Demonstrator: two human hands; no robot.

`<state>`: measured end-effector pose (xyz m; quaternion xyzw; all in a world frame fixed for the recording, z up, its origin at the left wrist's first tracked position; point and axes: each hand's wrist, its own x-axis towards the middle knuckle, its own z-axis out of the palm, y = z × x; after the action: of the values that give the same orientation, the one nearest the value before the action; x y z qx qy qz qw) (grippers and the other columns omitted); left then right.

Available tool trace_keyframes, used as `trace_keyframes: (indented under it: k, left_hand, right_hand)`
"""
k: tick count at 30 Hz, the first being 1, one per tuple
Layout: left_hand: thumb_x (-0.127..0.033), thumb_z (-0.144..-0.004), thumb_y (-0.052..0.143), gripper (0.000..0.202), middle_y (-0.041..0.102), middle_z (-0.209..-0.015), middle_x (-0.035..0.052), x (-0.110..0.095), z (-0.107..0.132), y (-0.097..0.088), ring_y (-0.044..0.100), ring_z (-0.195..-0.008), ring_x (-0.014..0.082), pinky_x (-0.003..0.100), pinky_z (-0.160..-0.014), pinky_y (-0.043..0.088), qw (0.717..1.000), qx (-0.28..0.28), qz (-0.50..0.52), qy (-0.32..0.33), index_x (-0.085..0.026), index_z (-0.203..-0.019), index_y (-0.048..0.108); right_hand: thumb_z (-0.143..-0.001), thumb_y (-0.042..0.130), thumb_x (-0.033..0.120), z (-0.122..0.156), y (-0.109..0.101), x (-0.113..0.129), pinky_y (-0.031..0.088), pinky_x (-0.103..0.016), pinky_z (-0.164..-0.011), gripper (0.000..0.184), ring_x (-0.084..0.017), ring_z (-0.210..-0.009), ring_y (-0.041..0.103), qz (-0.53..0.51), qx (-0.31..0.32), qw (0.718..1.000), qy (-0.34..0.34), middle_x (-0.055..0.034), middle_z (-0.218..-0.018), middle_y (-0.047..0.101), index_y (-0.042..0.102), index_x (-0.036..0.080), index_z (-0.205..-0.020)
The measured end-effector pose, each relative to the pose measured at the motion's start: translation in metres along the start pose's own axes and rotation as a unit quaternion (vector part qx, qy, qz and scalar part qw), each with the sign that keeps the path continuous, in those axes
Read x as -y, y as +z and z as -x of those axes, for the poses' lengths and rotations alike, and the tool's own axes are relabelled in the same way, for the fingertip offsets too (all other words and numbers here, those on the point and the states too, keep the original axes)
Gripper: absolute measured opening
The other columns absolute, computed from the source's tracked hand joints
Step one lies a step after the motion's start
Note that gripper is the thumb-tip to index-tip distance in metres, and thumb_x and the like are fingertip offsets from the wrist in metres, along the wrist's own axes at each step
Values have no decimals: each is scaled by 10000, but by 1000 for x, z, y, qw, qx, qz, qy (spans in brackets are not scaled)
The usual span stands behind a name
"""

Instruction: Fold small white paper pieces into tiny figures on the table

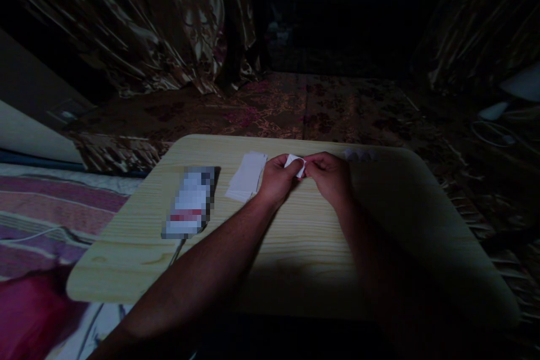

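Centrally, upper middle of frame:
Held thing: small white folded paper piece (295, 162), above the pale wooden table (295, 247); its long axis is too hidden to tell.
Left hand (277, 179): fingers closed, pinching the paper's left side.
Right hand (329, 175): fingers closed, pinching its right side.
Left of hands: stack of white paper slips (247, 176), long axis running toward the frame's top.
Further left: dark flat phone (192, 202).

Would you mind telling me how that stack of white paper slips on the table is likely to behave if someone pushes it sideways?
The stack of white paper slips looks thin and flat, so it is probably very light and floppy. Its edges already sit slightly fanned, so a push would likely spread the sheets rather than move them together. The wooden table looks smooth, so they may slide easily.
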<state>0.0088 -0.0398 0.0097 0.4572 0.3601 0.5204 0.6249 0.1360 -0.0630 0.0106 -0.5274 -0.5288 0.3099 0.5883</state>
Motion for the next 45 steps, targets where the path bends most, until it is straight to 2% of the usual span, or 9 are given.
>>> trace_keyframes:
  k: [3, 7, 15, 21, 28, 34, 45]
  left_hand:
    - [-318, -735, 725, 191, 642, -613, 6, -1, 1, 1, 530, -550, 92, 224, -557, 389, 1000, -1, -23, 17, -141, -705, 659]
    - [-337, -739, 722, 202, 650, -626, 8, -2, 2, 1, 529, -549, 94, 226, -556, 388, 999, -7, -45, 24, -148, -712, 658]
    - [-350, -761, 716, 219, 638, -627, 4, -1, 2, 0, 525, -552, 96, 228, -556, 391, 997, -4, -66, 35, -148, -715, 644]
    - [-385, -767, 737, 255, 656, -662, 10, 2, 1, -2, 549, -584, 104, 234, -586, 415, 998, 22, -41, 38, -143, -778, 662]
    - [-392, -744, 771, 274, 684, -692, 26, 3, -1, -5, 585, -627, 118, 252, -639, 447, 999, 25, -18, 39, -133, -791, 694]
    - [-401, -700, 804, 292, 681, -683, 20, 2, -1, -5, 568, -603, 108, 248, -615, 434, 1000, 14, -10, 25, -140, -768, 692]
    - [-399, -651, 840, 320, 685, -697, 25, 3, -4, -9, 573, -618, 107, 250, -633, 439, 999, 45, 26, 4, -131, -756, 700]
  right_hand:
    - [-746, 684, 301, -1, 1, 1, 575, -296, -659, 184, -177, -678, 701, -18, -10, 1000, 16, -24, -791, 749, 693, 214, -908]
    - [-739, 684, 317, -2, 0, 4, 567, -292, -640, 163, -177, -668, 695, -15, -10, 999, 31, -31, -775, 743, 678, 205, -859]
    - [-754, 671, 312, -2, -2, 5, 514, -260, -564, 121, -156, -582, 645, -25, -1, 999, 21, 6, -632, 685, 684, 204, -808]
    - [-752, 664, 350, -3, -3, 6, 518, -256, -573, 162, -146, -580, 643, -18, -2, 999, 40, 8, -633, 682, 681, 198, -803]
    - [-748, 678, 356, -3, -5, 9, 524, -270, -585, 164, -149, -583, 643, -43, 12, 998, 47, 7, -636, 684, 686, 203, -807]
    - [-765, 675, 366, -4, -6, 6, 492, -270, -564, 167, -148, -551, 623, -2, 14, 999, 33, 14, -604, 664, 687, 203, -803]
    - [-741, 676, 336, -3, -9, 15, 478, -249, -561, 150, -143, -542, 625, 24, 13, 998, 52, 24, -574, 667, 704, 194, -782]
